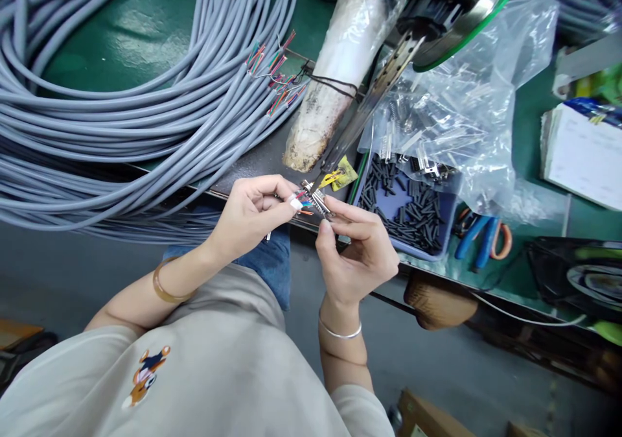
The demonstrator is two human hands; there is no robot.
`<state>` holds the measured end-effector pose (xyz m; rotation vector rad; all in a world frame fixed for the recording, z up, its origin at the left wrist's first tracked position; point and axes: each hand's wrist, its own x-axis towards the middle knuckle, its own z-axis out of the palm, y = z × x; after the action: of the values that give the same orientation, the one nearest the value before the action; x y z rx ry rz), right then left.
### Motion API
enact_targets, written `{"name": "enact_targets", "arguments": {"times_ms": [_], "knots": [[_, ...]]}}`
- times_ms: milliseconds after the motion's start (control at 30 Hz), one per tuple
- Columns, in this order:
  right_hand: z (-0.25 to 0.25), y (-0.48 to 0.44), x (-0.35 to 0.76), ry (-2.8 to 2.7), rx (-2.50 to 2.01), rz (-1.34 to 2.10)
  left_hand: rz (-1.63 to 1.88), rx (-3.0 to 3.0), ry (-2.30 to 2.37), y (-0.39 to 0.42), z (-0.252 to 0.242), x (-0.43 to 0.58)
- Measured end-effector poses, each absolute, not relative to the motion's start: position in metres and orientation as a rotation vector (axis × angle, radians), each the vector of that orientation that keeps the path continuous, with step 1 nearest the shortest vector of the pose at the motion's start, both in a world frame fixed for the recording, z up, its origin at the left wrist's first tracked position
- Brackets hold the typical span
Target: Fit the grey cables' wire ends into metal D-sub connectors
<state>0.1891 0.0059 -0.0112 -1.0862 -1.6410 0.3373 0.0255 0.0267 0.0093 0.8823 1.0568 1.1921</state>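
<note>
My left hand [260, 213] is closed in a pinch on thin coloured wires [304, 198], thumb and forefinger pressed together near their ends. Across from it, my right hand [357, 246] grips a small metal multi-pin connector [318, 202] between thumb and fingers. The wires meet the pin side of the connector, but whether each one is joined I cannot tell. Right above the connector is the tip of a soldering iron [335, 155], fixed in place and pointing down. A small yellow packet [343, 174] lies just behind the connector.
Bundles of grey cable [146, 122] with stripped ends cover the left. A purple tray [396, 203] of short black tubes stands to the right, beside blue-handled pliers [476, 239]. Behind it are a clear plastic bag [451, 113] and a wrapped white roll [335, 67]. A paper pad [583, 155] lies far right.
</note>
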Motion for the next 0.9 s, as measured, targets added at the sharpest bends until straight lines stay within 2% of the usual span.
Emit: {"name": "enact_targets", "arguments": {"times_ms": [900], "knots": [[0.0, 0.011, 0.191, -1.744, -1.077, 0.183, 1.189, 0.863, 1.047, 0.029, 0.017, 0.023]]}}
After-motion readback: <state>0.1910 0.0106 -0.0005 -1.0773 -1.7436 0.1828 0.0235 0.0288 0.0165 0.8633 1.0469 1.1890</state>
